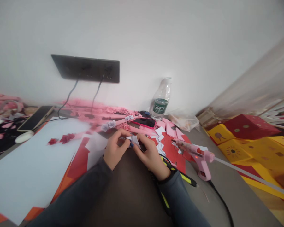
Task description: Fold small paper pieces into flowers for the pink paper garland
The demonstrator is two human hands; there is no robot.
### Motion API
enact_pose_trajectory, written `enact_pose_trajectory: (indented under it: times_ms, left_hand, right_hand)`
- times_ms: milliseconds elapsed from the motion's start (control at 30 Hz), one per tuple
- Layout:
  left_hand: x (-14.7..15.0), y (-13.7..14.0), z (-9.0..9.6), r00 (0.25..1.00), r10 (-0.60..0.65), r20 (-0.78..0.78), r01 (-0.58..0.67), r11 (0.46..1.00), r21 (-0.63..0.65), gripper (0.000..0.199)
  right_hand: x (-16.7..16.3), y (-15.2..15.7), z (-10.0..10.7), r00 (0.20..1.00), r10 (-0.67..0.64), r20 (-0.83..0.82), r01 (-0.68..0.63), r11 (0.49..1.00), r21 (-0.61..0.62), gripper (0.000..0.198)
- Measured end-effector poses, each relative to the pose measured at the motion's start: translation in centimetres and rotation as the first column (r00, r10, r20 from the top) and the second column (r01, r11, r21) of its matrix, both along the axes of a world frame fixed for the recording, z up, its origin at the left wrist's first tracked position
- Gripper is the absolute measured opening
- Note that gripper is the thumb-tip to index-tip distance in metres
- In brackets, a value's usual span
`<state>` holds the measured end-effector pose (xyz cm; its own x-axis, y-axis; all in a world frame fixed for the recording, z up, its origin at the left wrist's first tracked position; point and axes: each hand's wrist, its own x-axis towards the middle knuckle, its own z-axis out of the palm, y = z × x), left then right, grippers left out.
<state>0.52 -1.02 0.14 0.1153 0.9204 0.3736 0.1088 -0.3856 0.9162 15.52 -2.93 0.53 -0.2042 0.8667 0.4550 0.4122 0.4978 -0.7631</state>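
Between my two hands is a small piece of white paper (133, 139), partly folded and pinched at both sides. My left hand (115, 148) grips its left side with thumb and forefinger. On the right side, the fingers of my right hand (151, 154) close on the same paper, a dark blue nail showing at its lower edge. Just beyond my hands lie stems with pink paper flowers (125, 126) and pale white-lilac paper flowers (108, 125). Right of my right hand, white paper scraps (160, 145) rest on red paper (168, 151).
A pink glue gun (198, 156) with a long glue stick and black cord lies right. Yellow-black cutters (188, 180) lie beside my right wrist. A water bottle (161, 101) and phone (145, 122) stand behind. White sheets (38, 157) cover the left; yellow boxes (236, 149) stand right.
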Motion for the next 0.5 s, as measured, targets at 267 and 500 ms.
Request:
enact_pose_trajectory:
  times_ms: [267, 500]
  left_hand:
    - [-0.04, -0.27, -0.03, 0.999, 0.044, 0.003, -0.044, 0.996, 0.078, 0.009]
    - [-0.34, -0.22, 0.2, 0.96, -0.194, 0.201, 0.211, 0.975, -0.067, 0.023]
  right_hand:
    - [0.12, -0.13, 0.32, 0.996, 0.035, -0.079, -0.039, 0.998, -0.041, 0.016]
    - [0.58, 0.33, -0.27, 0.962, -0.02, -0.271, -0.014, 0.992, -0.123, 0.02]
